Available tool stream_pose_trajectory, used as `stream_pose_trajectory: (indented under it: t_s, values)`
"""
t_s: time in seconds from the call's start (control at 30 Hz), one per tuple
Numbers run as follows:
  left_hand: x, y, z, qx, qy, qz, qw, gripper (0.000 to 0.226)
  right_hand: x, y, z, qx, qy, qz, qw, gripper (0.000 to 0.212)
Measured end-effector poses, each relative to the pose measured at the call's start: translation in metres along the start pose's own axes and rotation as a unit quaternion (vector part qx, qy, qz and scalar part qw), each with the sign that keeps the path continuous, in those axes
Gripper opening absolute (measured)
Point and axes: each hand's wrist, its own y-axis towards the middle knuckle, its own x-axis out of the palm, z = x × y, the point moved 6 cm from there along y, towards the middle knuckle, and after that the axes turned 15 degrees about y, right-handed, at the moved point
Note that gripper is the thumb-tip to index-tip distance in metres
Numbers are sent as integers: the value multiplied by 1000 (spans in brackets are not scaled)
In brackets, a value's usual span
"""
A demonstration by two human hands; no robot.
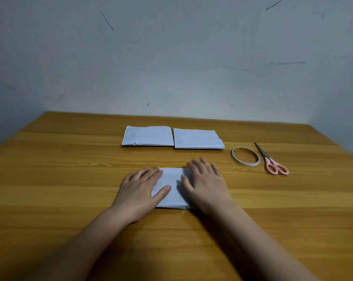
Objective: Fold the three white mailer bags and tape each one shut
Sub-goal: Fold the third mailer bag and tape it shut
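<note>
Two flat, unclenched hands, left hand (140, 189) and right hand (207, 184), press a folded mailer bag (172, 188) lying under the fingers; firm, even pressure outward from the thumbs should sharpen the crease before taping.

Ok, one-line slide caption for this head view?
Both hands, left and right, press a folded white bag flat on the table; two folded bags, tape and scissors lie beyond.

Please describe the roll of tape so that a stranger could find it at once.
Look at the right part of the wooden table. The roll of tape lies flat there, between the folded white bags and the pink-handled scissors. It is the only ring.
</note>
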Motion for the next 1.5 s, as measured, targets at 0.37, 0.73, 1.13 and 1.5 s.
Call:
stream_pose_trajectory:
  t_s: [0.37,0.73,1.13,1.5]
  values:
    - [-5,-2,-8,31,-60,31,997,83,40,19,-54,-58,69,-103,991,50]
    - [1,-3,-7,17,-27,10,999,91,41,14,-38,-26,48,-96,994,57]
    - [3,-1,-6,4,-102,-44,994,85,17,-6,38,75,72,-6,995,64]
    - [2,-5,-3,24,-51,-92,994,83,16,-6,41,73,95,-4,993,69]
